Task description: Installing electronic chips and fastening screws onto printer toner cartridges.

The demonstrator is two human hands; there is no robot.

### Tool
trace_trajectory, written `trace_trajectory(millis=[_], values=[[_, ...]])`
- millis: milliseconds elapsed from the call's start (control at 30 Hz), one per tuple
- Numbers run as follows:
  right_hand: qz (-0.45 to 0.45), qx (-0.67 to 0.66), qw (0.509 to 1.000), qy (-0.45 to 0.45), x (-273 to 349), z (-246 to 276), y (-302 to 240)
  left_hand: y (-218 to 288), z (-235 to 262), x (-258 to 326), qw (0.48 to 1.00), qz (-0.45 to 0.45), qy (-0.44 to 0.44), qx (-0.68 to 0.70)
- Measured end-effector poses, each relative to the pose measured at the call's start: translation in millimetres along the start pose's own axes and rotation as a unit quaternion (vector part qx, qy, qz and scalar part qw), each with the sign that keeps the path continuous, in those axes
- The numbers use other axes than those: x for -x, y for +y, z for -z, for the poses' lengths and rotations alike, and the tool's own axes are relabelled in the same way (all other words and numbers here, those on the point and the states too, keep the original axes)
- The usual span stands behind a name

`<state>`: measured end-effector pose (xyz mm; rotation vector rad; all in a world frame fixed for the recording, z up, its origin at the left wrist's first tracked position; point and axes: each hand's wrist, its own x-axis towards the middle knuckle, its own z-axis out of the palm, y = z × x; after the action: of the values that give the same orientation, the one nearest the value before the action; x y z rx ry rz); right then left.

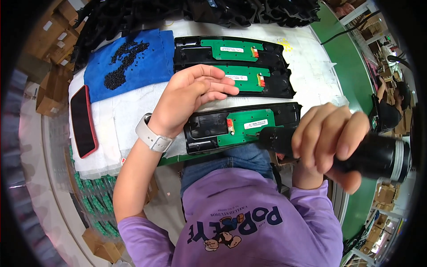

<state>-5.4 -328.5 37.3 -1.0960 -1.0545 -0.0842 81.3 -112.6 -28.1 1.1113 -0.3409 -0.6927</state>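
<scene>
On the white table (133,111), right in front of the person, lay a long black case (242,126) with a green board (249,127) inside it. The right hand (331,140) was wrapped tight around a fat black power screwdriver (356,151), and the thin tip of the tool touched the green board near its lower edge. The left hand (189,98) was open, with the fingers spread out flat, and it held nothing. It sat just above the left end of the black case, and it looked as if it rested on the table there, but that was hard to tell. A white watch band (153,135) went round the left wrist. Two more black cases (233,66) with green boards lay side by side farther back, behind the open hand. Off to the left was a blue cloth (155,66) with a pile of tiny black screws (124,62) on it. A phone in a red cover (83,121) lay near the left edge of the table.
</scene>
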Motion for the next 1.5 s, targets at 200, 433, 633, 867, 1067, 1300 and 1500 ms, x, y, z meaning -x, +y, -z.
trace_trajectory(millis=[200, 433, 633, 867, 1067, 1300, 1500], values=[[-0.039, 0.002, 0.998, -0.049, 1, -9, -3, -4, 0, -1, 1.0, -0.007, 0.002, -0.023], [-0.049, -0.006, 0.999, -0.017, 2, -23, 1, -3, -5, 4, 0.999, 0.001, 0.003, -0.043], [-0.04, 0.025, 0.998, 0.028, -1, -43, 6, 3, -7, 3, 0.996, 0.018, -0.002, -0.09], [-0.046, 0.029, 0.998, 0.028, -2, -39, 9, 5, 2, 5, 0.998, 0.05, -0.039, -0.002], [0.013, 0.007, 0.99, 0.137, -10, -15, 10, 2, 1, 4, 0.999, 0.026, 0.035, 0.017], [0.128, -0.051, 0.973, 0.187, -21, 14, 10, 9, -4, 5, 0.999, 0.004, -0.028, -0.017], [0.122, -0.054, 0.974, 0.184, -21, 19, 20, 11, -4, 7, 0.998, 0.01, -0.05, -0.035]])
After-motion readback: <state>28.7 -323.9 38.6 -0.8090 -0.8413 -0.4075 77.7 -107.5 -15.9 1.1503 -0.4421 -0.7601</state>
